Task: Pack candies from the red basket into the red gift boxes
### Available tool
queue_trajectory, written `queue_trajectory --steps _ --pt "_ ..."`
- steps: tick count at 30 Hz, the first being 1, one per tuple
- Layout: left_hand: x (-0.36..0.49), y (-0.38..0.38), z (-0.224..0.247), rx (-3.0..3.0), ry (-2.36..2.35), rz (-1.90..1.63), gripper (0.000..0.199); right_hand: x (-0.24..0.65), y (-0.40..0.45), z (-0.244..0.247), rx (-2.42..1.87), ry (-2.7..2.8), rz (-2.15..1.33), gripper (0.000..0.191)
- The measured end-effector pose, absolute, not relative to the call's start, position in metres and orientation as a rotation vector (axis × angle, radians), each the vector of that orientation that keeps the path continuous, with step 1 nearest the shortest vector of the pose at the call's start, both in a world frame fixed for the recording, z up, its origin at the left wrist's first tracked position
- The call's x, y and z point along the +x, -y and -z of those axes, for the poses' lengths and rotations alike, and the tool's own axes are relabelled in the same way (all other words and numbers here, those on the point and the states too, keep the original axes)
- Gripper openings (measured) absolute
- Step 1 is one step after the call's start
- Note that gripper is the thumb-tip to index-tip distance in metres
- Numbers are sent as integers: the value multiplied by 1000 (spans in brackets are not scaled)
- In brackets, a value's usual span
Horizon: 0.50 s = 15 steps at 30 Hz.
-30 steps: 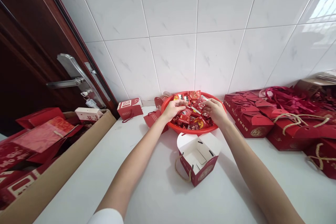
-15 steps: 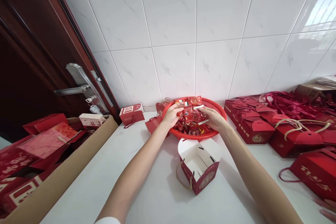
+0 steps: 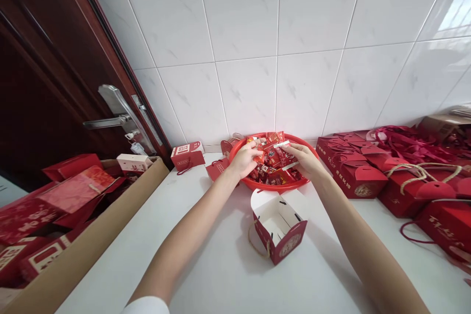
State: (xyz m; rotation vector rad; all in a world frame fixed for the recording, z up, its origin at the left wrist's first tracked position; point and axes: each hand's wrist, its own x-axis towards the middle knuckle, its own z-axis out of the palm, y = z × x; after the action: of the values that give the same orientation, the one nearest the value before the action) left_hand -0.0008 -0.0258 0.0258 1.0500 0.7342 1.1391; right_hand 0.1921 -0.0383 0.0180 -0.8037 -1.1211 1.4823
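A red plastic basket full of red-wrapped sweets stands against the wall. Over its left side, my left hand pinches a small orange-red wrapped sweet between thumb and fingers. Across from it, my right hand is closed on a red packet with a white edge, part of it hidden by the fingers. In front of the basket sits an open dark red gift box with a white inside and a rope handle; neither hand touches it.
Several closed red gift boxes and a heap of red ribbon lie on the right. A cardboard carton of folded red boxes borders the left side. One small red-and-white box stands by the wall, near a dark door.
Both hands remain over the basket, and the left fingers have shifted among the sweets, an orange-red one now showing by the thumb. The view has tilted and moved slightly.
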Motion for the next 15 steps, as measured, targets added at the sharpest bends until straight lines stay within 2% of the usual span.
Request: queue_trajectory --steps 5,11,15 --pt "-8 52 -36 1085 -699 -1128 47 197 52 -35 -799 1272 -1366 38" --pt "-12 89 -38 1172 -634 -1084 48 207 83 -63 -791 1512 -1262 36" --pt "-15 110 -32 1344 -612 -946 58 214 106 -78 -778 1632 -1203 35"
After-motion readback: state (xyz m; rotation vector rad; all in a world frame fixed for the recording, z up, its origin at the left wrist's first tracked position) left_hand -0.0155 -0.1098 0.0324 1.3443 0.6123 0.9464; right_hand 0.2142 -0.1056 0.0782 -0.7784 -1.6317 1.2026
